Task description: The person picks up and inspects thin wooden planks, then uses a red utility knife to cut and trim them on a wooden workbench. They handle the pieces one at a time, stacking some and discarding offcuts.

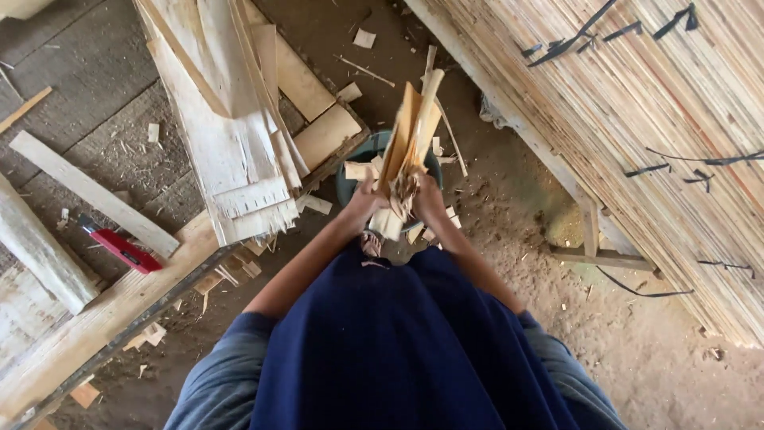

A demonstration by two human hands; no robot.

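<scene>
Nearest, our left hand (362,203) and right hand (430,199) are clamped together around a bundle of thin wood strips (410,135), held upright above a dark bucket (358,163) on the dirt floor (637,342). Beyond, veneer sheets (231,119) overhang the table (95,318).

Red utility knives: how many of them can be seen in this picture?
1. The red utility knife lies on the wooden workbench, left of the person, beside a long flat plank. Others may be hidden under the veneer sheets.
</scene>
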